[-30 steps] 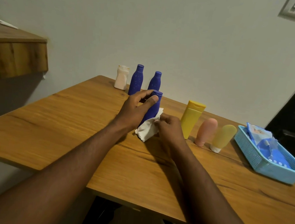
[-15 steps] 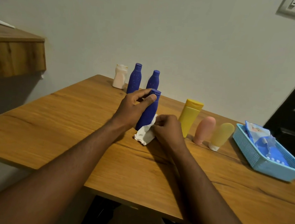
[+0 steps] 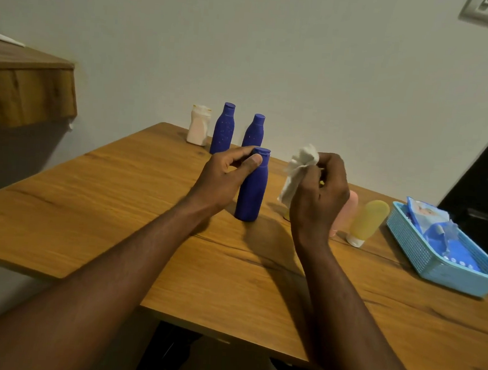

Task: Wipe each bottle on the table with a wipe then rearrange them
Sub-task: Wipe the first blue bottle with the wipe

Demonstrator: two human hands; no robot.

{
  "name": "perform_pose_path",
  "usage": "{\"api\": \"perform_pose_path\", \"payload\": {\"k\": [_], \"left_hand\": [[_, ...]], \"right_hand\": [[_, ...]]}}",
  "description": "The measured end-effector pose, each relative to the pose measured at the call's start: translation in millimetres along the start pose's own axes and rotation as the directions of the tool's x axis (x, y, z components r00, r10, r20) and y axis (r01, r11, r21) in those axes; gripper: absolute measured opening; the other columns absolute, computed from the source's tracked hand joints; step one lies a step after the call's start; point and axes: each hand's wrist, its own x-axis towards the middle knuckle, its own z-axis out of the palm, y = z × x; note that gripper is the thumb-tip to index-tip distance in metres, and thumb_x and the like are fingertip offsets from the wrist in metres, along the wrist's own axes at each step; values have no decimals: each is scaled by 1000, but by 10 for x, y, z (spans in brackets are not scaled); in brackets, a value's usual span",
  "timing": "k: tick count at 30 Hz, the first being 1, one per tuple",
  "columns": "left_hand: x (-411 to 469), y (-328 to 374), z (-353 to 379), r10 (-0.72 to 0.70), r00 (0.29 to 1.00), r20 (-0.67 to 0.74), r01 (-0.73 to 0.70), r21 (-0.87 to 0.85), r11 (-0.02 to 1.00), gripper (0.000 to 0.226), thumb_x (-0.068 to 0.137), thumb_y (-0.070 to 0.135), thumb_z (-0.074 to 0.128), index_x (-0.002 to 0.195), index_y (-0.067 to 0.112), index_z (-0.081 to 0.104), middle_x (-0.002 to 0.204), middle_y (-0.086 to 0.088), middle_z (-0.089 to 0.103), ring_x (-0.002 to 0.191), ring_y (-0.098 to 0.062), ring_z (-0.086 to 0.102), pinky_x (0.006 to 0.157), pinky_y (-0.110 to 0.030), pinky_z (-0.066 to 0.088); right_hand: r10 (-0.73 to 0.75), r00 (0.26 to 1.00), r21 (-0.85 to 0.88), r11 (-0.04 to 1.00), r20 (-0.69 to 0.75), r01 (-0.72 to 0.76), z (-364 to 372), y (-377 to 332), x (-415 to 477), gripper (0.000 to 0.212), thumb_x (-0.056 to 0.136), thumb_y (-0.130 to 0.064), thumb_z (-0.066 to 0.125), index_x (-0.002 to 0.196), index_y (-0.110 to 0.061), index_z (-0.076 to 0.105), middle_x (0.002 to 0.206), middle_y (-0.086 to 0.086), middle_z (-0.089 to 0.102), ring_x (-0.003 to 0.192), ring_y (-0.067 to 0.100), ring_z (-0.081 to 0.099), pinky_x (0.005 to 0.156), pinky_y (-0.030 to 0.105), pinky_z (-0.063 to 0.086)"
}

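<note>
A blue bottle (image 3: 251, 192) stands upright on the wooden table (image 3: 118, 204), and my left hand (image 3: 223, 177) grips its neck just under the cap. My right hand (image 3: 319, 196) is raised to the right of it, apart from the bottle, holding a crumpled white wipe (image 3: 298, 171). Two more blue bottles (image 3: 223, 129) (image 3: 253, 131) and a white bottle (image 3: 198, 125) stand at the back by the wall. A pink tube (image 3: 349, 207) and a pale yellow tube (image 3: 368, 221) stand to the right; my right hand hides most of a yellow bottle.
A light blue plastic basket (image 3: 424, 257) holding a pack of wipes (image 3: 438, 229) sits at the table's right edge. A wooden shelf (image 3: 25, 91) juts out at the left. The wall runs close behind the bottles.
My right hand has lifted the wipe off the base of the blue bottle and moved up and to the right. The left hand keeps its hold, and the bottle now stands straighter.
</note>
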Motion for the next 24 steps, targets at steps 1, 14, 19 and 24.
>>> {"api": "perform_pose_path", "payload": {"k": [1, 14, 19, 24], "left_hand": [[-1, -2, 16, -1, 1000, 5, 1, 5, 1000, 40, 106, 32, 60, 144, 20, 62, 131, 9, 69, 118, 3, 63, 89, -10, 52], [47, -48, 220, 14, 1000, -14, -14, 11, 1000, 40, 107, 33, 58, 144, 21, 62, 131, 16, 67, 121, 3, 62, 101, -21, 53], [127, -39, 286, 0, 1000, 7, 0, 65, 998, 39, 106, 32, 59, 144, 22, 62, 131, 17, 67, 122, 6, 59, 103, -23, 48], [205, -54, 377, -24, 1000, 8, 23, 80, 997, 39, 107, 32, 59, 144, 23, 61, 124, 21, 66, 117, 5, 61, 96, -18, 47]], "right_hand": [[-18, 1000, 0, 1000, -24, 18, -1, 0, 7, 11, 96, -10, 48, 96, -16, 57, 92, 3, 60, 81, 12, 56, 66, 28, 46], [-44, 995, -10, 999, -84, 43, -42, 46, 105, 18, 94, -4, 51, 109, -9, 60, 108, 3, 58, 94, 2, 53, 75, 11, 44], [1, 998, 6, 1000, -60, -1, -44, 88, 135, 21, 93, 0, 54, 103, -12, 69, 110, 3, 63, 101, 7, 57, 79, 11, 46], [66, 996, 56, 996, -60, -63, -69, 96, 147, 22, 94, -15, 55, 104, -11, 74, 113, 2, 64, 104, 5, 59, 75, 7, 46]]}}
